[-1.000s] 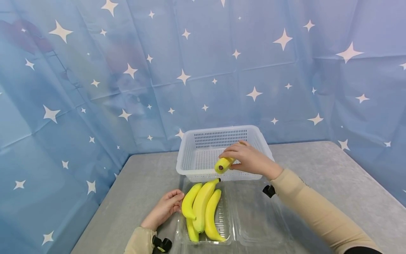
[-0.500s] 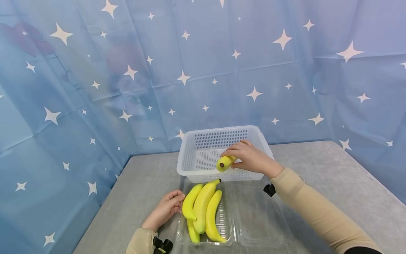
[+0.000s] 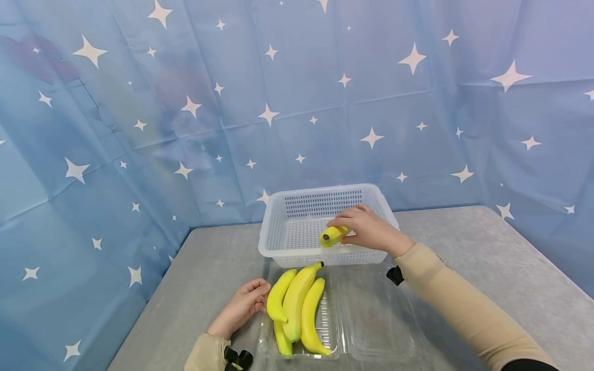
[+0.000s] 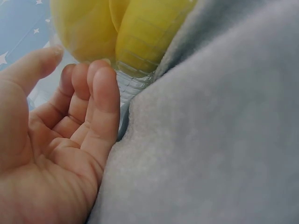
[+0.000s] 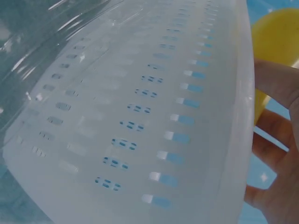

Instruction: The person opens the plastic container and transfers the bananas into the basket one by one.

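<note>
My right hand (image 3: 368, 229) grips a yellow banana (image 3: 330, 236) by its upper side, over the front rim of the white plastic basket (image 3: 287, 252). Its dark end points toward me. In the right wrist view, the basket wall hides part of the banana (image 5: 278, 32) and fingers. My left hand (image 3: 243, 303) lies at the left edge of a clear plastic clamshell box (image 3: 330, 330), fingers loosely bent. In the left wrist view its fingertips (image 4: 105, 84) are right by the clear wall, below the yellow fruit (image 4: 145, 37). Several bananas (image 3: 297, 304) lie piled in the box's left half.
The clamshell's lid (image 3: 380, 319) lies folded out flat to the right. Grey cloth covers the table (image 3: 464, 247). Behind it hangs a blue curtain (image 3: 315, 103) with white stars. Black wrist cameras (image 3: 238, 358) are strapped near both sleeves.
My right hand has shifted slightly up and to the right with the banana, farther over the basket. The left hand and the piled bananas stay as they were.
</note>
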`<state>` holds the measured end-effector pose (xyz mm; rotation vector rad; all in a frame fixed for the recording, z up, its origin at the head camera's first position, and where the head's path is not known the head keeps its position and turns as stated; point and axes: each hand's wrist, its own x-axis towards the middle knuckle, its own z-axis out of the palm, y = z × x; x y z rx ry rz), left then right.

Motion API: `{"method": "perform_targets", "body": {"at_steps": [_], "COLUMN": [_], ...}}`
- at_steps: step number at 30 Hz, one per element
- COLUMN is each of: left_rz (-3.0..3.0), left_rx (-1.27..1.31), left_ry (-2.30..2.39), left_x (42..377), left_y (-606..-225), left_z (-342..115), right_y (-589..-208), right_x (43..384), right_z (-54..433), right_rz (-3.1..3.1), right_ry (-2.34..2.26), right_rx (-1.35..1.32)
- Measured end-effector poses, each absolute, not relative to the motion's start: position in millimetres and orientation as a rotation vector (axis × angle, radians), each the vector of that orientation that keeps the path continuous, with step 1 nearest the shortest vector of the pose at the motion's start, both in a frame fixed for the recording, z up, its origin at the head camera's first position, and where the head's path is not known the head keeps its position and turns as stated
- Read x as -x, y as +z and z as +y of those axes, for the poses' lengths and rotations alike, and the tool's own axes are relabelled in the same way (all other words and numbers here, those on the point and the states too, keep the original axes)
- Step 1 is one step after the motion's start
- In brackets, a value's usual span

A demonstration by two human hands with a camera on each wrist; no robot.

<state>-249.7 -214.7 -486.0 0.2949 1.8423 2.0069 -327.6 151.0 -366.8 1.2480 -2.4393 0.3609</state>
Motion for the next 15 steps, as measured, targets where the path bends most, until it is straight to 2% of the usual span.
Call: {"method": "perform_targets", "body": {"at_steps": [15], "left_rz": [1.83], "left_rx": [-0.299], "left_ry": [2.003], "left_x": [248.7], "left_y": [-484.7], "left_z": [-215.2], "right_y": [-371.6], "right_x": [335.4], "right_z": [151.6], "right_rz": [-2.576], "right_ry": [0.337], "right_rx": [-1.171]}}
